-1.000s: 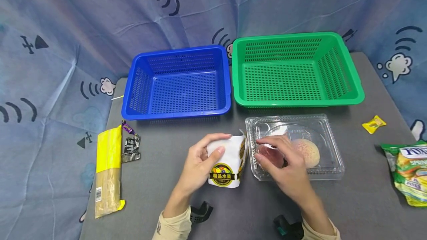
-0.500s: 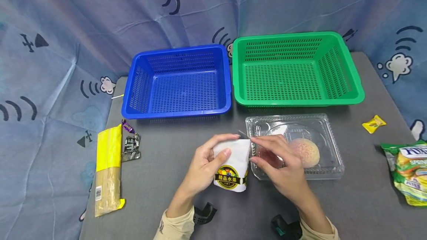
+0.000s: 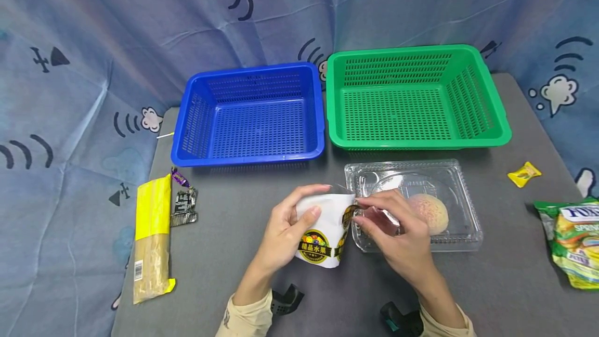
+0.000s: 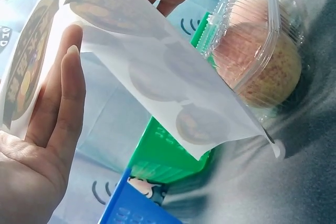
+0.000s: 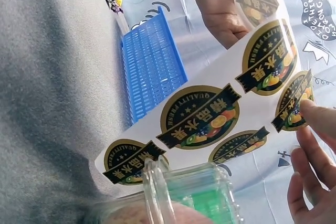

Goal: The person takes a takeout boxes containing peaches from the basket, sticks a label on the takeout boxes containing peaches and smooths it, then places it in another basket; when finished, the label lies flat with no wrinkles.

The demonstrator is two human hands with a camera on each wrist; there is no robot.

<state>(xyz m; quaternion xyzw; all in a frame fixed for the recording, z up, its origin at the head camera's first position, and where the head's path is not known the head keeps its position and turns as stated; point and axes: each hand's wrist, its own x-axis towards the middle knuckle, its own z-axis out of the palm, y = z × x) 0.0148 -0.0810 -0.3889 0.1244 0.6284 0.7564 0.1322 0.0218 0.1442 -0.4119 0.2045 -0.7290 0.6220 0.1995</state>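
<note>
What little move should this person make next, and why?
Probably peel one label free with the right hand: its thumb and fingers already pinch the edge of the sticker sheet at that label, while the left hand grips the sheet's other side.

White sticker sheet, curled, fruit-printed

Free grey bench separates the long yellow plastic packet from the left fingers; rightward, a clear rectangular plastic box bars the low way to the green slotted plastic basket.
</note>
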